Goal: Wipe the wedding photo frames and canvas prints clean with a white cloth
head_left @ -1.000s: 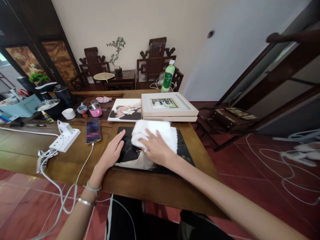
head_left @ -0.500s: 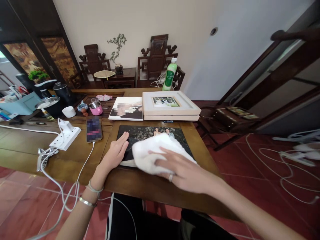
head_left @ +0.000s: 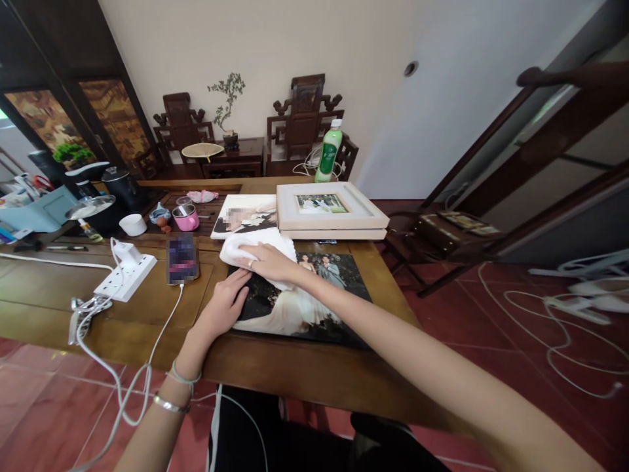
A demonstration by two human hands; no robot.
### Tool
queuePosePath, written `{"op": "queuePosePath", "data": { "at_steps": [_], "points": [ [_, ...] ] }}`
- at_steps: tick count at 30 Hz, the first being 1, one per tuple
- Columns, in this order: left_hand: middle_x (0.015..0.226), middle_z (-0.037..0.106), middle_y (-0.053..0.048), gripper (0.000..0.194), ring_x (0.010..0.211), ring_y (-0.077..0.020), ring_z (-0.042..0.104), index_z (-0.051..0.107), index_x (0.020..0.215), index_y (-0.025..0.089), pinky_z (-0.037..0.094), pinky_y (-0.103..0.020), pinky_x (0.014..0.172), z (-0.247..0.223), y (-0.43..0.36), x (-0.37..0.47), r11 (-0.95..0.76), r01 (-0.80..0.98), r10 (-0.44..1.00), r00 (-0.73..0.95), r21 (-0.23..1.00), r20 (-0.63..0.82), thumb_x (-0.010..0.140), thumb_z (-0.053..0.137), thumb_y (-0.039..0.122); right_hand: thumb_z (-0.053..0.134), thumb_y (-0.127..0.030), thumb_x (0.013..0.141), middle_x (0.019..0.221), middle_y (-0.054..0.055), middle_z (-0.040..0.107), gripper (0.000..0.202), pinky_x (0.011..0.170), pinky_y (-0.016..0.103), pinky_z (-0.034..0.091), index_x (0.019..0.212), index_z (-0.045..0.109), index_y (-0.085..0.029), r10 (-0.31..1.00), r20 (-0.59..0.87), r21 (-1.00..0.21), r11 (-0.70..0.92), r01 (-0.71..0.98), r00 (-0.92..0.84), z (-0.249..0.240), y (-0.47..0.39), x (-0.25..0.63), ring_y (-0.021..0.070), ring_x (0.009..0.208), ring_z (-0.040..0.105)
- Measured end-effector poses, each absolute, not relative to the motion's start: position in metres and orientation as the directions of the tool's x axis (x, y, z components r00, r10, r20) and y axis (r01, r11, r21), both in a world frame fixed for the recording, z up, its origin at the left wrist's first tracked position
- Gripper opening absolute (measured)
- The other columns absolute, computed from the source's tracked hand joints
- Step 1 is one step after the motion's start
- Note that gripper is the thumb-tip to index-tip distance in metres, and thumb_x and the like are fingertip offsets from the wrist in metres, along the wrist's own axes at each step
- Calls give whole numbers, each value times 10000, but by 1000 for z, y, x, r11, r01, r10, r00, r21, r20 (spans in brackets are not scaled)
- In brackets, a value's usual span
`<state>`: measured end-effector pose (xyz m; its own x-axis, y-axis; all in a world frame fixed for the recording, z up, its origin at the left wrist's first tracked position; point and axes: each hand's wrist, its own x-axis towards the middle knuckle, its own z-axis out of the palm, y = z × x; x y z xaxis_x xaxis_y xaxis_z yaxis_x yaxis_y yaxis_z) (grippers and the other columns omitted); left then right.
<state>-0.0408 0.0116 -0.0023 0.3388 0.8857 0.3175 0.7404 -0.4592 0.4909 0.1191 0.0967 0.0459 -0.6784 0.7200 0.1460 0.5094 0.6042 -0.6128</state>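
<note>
A dark wedding photo panel point(head_left: 295, 308) lies flat near the front edge of the wooden table point(head_left: 314, 367). My right hand point(head_left: 270, 263) presses a folded white cloth point(head_left: 236, 249) onto the panel's far left corner, fingers spread over the cloth. My left hand point(head_left: 227, 303) rests open and flat along the panel's left edge, holding it from the side. My right forearm crosses above the panel's right part and hides some of the picture.
Behind the panel lie a white photo panel point(head_left: 246, 213) and stacked pale frames point(head_left: 366, 213), with a green bottle point(head_left: 328, 154) beyond. To the left are a phone point(head_left: 181, 259) on a cable, a power strip point(head_left: 125, 275), a pink cup point(head_left: 185, 219) and a white cup point(head_left: 133, 225).
My right hand has slid the cloth from the panel's middle front to its far left corner, uncovering the pictured couple and dress. My left hand has stayed at the left edge.
</note>
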Motion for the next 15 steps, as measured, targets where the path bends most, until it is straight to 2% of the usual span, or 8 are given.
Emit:
{"op": "queuePosePath", "data": {
  "at_steps": [6, 10, 15],
  "points": [
    [1421, 479, -115, 409, 1353, -221, 395, 532, 1299, 139, 315, -433, 1139, -3, 12, -42, -461, 728, 886, 346, 507, 309, 950, 365, 271, 394, -432, 933, 1345, 54, 560, 423, 1051, 428, 344, 1240, 591, -218, 761, 105, -624, 552, 553, -640, 48, 92, 175, 280, 1243, 487],
    [1442, 453, -108, 417, 1367, -218, 372, 509, 1319, 145, 305, -446, 1140, -2, 10, -41, -436, 737, 899, 333, 517, 283, 954, 351, 269, 385, -465, 917, 1409, 116, 481, 524, 1085, 503, 285, 1294, 550, -141, 844, 55, -617, 449, 646, -534, 46, 85, 241, 332, 1295, 422],
    [1494, 373, -98, 437, 1395, -221, 314, 454, 1366, 174, 281, -454, 1146, -1, 10, -41, -442, 719, 896, 327, 536, 300, 956, 346, 280, 399, -562, 874, 1418, 84, 479, 599, 1111, 483, 267, 1299, 553, -169, 907, 12, -626, 335, 704, -421, 34, 84, 297, 337, 1308, 405]
  ]
}}
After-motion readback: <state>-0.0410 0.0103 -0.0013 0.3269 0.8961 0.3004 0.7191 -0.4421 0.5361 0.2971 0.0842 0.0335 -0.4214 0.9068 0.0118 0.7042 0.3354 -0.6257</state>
